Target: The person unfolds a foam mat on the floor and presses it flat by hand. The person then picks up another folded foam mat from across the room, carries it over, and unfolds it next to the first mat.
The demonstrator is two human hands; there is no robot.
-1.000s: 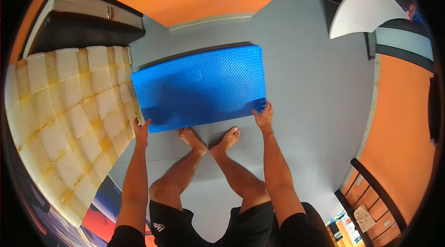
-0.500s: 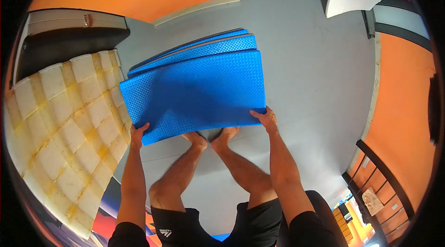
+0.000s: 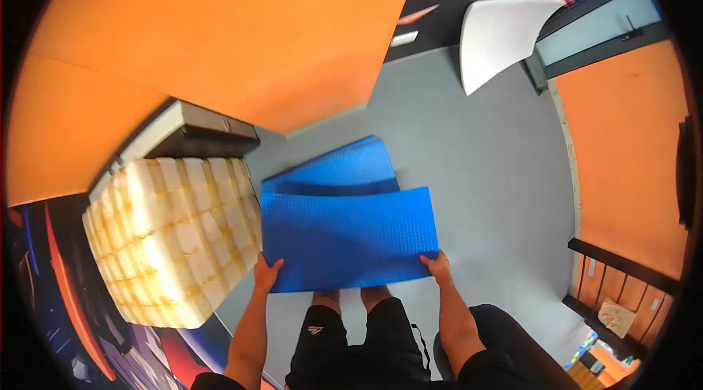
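Observation:
A blue textured foam mat [image 3: 348, 236] is held up in front of my legs, its near edge between my two hands. My left hand [image 3: 266, 273] grips the near left corner, thumb on top. At the near right corner my right hand [image 3: 438, 267] pinches the same mat, thumb over its surface and fingers hidden beneath. Beyond it, more blue mats [image 3: 337, 164] lie stacked on the floor, partly covered by the held one.
A white quilted mattress with yellow stains [image 3: 183, 236] stands left, near an orange wall [image 3: 234, 31]. A white curved panel [image 3: 501, 38] is at the far right. On the right are a dark metal railing [image 3: 622, 265] and a black rounded object [image 3: 487, 331].
I have straightened up, and the held mat has risen toward me, away from the stack. My view has tilted upward, showing more wall.

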